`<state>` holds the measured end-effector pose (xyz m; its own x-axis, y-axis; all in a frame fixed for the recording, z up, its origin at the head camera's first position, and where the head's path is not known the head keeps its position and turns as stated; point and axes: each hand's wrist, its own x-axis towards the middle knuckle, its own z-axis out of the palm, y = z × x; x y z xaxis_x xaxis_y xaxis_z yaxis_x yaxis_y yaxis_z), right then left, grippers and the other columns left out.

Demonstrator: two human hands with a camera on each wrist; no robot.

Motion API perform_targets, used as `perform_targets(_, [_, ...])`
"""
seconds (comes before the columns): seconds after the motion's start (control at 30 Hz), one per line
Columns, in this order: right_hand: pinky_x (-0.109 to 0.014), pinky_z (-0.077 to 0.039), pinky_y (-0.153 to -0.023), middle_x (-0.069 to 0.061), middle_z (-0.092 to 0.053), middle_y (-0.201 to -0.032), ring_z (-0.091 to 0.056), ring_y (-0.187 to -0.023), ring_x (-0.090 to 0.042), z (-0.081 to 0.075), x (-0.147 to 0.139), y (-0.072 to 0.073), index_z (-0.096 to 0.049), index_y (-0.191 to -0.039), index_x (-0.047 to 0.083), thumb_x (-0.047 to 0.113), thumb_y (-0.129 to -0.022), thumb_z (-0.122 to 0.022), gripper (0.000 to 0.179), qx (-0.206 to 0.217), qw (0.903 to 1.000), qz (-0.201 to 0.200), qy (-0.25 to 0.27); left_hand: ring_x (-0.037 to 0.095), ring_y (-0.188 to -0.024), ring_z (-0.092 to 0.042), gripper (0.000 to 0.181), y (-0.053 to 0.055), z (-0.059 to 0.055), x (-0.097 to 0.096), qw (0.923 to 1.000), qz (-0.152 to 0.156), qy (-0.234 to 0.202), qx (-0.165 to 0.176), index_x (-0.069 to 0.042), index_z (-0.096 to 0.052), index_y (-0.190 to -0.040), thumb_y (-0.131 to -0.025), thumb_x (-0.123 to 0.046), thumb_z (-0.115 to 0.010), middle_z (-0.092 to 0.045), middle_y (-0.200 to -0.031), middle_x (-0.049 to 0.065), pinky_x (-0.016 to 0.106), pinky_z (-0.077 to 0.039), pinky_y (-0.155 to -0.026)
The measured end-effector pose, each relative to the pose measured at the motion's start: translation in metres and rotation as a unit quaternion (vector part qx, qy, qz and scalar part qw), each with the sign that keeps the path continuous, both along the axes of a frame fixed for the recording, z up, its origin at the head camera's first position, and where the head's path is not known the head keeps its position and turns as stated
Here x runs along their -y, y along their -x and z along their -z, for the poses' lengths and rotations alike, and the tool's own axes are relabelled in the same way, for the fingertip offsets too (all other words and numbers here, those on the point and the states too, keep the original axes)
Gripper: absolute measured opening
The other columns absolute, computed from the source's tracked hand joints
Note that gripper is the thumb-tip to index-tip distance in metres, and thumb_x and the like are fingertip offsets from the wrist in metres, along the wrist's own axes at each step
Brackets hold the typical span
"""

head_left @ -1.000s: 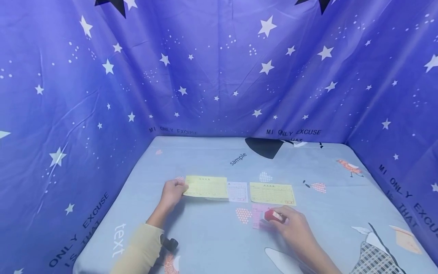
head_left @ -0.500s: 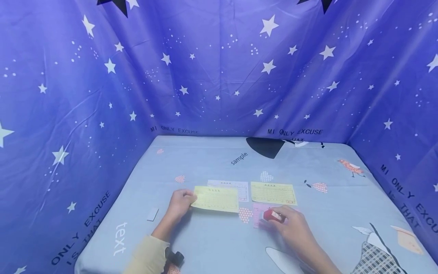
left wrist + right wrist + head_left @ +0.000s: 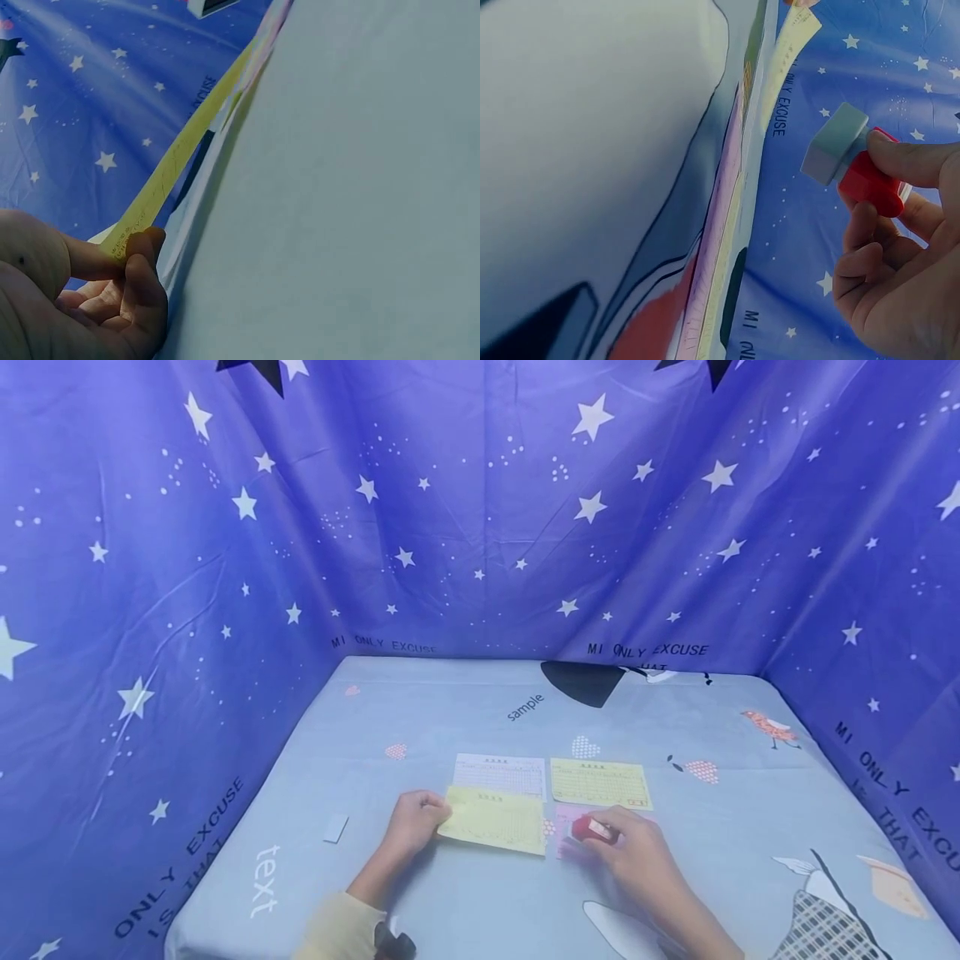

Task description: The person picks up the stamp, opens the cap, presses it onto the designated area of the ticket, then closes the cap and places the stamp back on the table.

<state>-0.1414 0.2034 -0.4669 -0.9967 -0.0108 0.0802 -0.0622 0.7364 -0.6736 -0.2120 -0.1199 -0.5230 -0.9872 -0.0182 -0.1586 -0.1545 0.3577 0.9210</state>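
Observation:
My left hand (image 3: 416,822) pinches a yellow printed slip (image 3: 495,820) by its left end. In the left wrist view the slip (image 3: 176,157) slants up from thumb and fingers. Its upper edge overlaps a white printed slip (image 3: 498,768) in the head view. My right hand (image 3: 641,852) grips a red hand stamp (image 3: 594,829) with a grey block end; the right wrist view shows thumb and fingers around the red part (image 3: 874,180). Beneath the stamp in the head view is a pink slip (image 3: 564,815), partly hidden by the hand. A second yellow slip (image 3: 600,783) lies just behind it.
A small pale rectangle (image 3: 335,828) is at the left of the cloth-covered table (image 3: 420,702). Purple starry curtains (image 3: 480,527) enclose the back and both sides. A black wrist device (image 3: 393,941) sits by the left sleeve (image 3: 341,927).
My left hand has brought the yellow slip down and to the right, off the white slip, which now shows more fully. My right hand stays over the pink slip with the stamp.

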Motion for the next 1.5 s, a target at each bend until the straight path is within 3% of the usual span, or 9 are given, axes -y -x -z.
perform_targets(0.17, [-0.028,-0.045,-0.069,0.011,-0.065,-0.088,-0.054,-0.080,-0.012,-0.005,0.006,0.002,-0.076,-0.103,0.020,0.011,-0.080,-0.084,0.026,-0.001,1.0000,-0.008,-0.003,0.020,-0.062,-0.057,0.006,-0.003,0.003,-0.003,0.9999,0.004,0.014,0.004,-0.002,-0.070,-0.084,-0.080,-0.004,-0.065,-0.064,-0.074,0.006,0.031,-0.047,-0.055])
perform_targets(0.37, [-0.028,-0.046,-0.069,0.015,-0.061,-0.083,-0.053,-0.077,-0.010,-0.009,0.016,0.009,-0.074,-0.091,0.028,0.010,-0.079,-0.084,0.024,-0.008,0.9991,-0.038,-0.016,0.020,-0.066,-0.056,0.004,-0.006,0.001,-0.006,0.9995,0.004,0.031,0.005,-0.002,-0.069,-0.083,-0.082,-0.005,-0.066,-0.063,-0.075,0.006,0.030,-0.046,-0.056])
perform_targets(0.5, [-0.034,-0.050,-0.077,0.019,-0.062,-0.084,-0.057,-0.081,-0.007,-0.009,0.025,0.016,-0.072,-0.084,0.034,0.012,-0.079,-0.084,0.026,-0.007,0.9975,-0.063,-0.032,0.019,-0.067,-0.055,0.005,-0.007,0.001,-0.007,0.9991,0.005,0.043,0.004,-0.002,-0.069,-0.085,-0.083,-0.006,-0.067,-0.064,-0.078,0.006,0.030,-0.045,-0.056])
perform_targets(0.73, [-0.039,-0.049,-0.083,0.019,-0.061,-0.083,-0.058,-0.085,-0.008,-0.003,0.041,0.024,-0.070,-0.077,0.035,0.016,-0.079,-0.083,0.023,0.002,0.9926,-0.104,-0.063,0.018,-0.063,-0.055,0.007,-0.007,0.002,-0.010,0.9981,-0.001,0.060,0.007,-0.003,-0.069,-0.089,-0.083,-0.005,-0.067,-0.064,-0.080,0.006,0.028,-0.044,-0.053])
perform_targets(0.87, [-0.037,-0.050,-0.081,0.019,-0.060,-0.081,-0.058,-0.083,-0.007,0.001,0.049,0.027,-0.071,-0.079,0.033,0.019,-0.080,-0.082,0.017,-0.013,0.9859,-0.137,-0.095,0.019,-0.065,-0.057,0.010,-0.007,0.001,-0.012,0.9970,-0.005,0.077,0.008,-0.003,-0.070,-0.093,-0.084,-0.005,-0.067,-0.065,-0.083,0.006,0.029,-0.046,-0.054])
perform_targets(1.03, [-0.029,-0.046,-0.067,0.016,-0.055,-0.076,-0.050,-0.072,-0.005,0.010,0.056,0.028,-0.075,-0.083,0.027,0.020,-0.081,-0.081,0.009,-0.031,0.9756,-0.172,-0.133,0.019,-0.069,-0.059,0.012,-0.008,0.000,-0.014,0.9960,-0.007,0.089,0.008,-0.002,-0.070,-0.096,-0.085,-0.005,-0.068,-0.066,-0.086,0.007,0.031,-0.049,-0.058])
perform_targets(1.27, [-0.027,-0.046,-0.065,0.015,-0.055,-0.078,-0.048,-0.072,-0.005,0.020,0.058,0.028,-0.078,-0.097,0.019,0.017,-0.079,-0.080,0.018,-0.028,0.9717,-0.175,-0.156,0.020,-0.069,-0.060,0.011,-0.008,-0.001,-0.014,0.9957,-0.001,0.092,-0.004,-0.001,-0.070,-0.094,-0.083,-0.003,-0.067,-0.067,-0.085,0.007,0.033,-0.049,-0.058])
perform_targets(1.5, [-0.026,-0.046,-0.065,0.014,-0.056,-0.080,-0.049,-0.073,-0.004,0.021,0.060,0.028,-0.078,-0.097,0.017,0.018,-0.079,-0.081,0.019,-0.054,0.9675,-0.180,-0.170,0.019,-0.065,-0.059,0.011,-0.007,-0.003,-0.014,0.9962,-0.002,0.087,-0.011,-0.001,-0.070,-0.092,-0.082,-0.003,-0.067,-0.067,-0.083,0.007,0.032,-0.048,-0.055])
